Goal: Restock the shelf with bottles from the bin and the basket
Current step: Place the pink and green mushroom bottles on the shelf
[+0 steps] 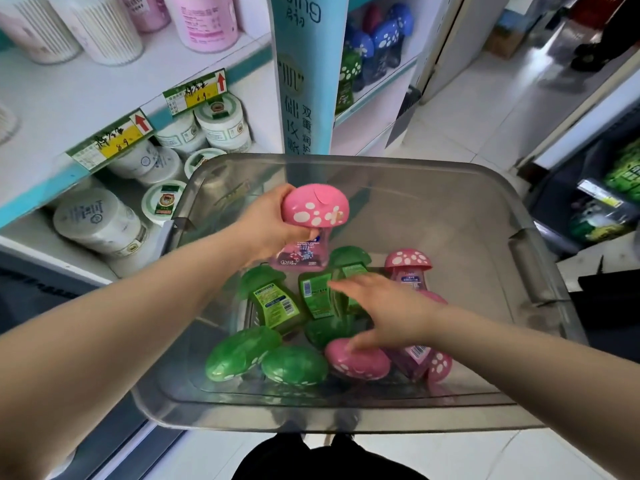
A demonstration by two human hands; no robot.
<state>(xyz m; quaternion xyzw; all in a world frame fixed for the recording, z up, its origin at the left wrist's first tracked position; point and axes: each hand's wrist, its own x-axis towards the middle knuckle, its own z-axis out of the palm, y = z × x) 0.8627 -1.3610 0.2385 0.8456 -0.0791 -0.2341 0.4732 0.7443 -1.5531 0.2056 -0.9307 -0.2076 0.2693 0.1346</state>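
View from the head, looking down into a clear plastic bin (346,424) that fills the middle of the frame. Two bare forearms reach in from 7 and 4 o'clock.

The left hand (273,223) is above the bin's centre, at about 11 o'clock in the bin. Its fingers curl round the neck of a pink bottle (313,206) with a mushroom-shaped, white-spotted cap. The bottle is lifted clear of the others, cap up.

The right hand (388,313) is lower, near the bin's centre. Its fingers are straight and spread, grasping nothing, and they point to 10 o'clock over the green bottles (273,299). Whether they touch the bottles cannot be told.

The green bottles lie in a heap on the bin floor, from the centre to 7 o'clock. A second pink bottle (408,263) stands upright at 2 o'clock in the bin. A third pink bottle (356,358) lies at 6 o'clock, just under the right thumb.

The shelf (69,109) runs from 9 to 12 o'clock. It carries white jars (97,220) below and yellow price tags (114,140) on its edge. Blue bottles (384,39) of the same mushroom shape stand on a shelf at 1 o'clock.
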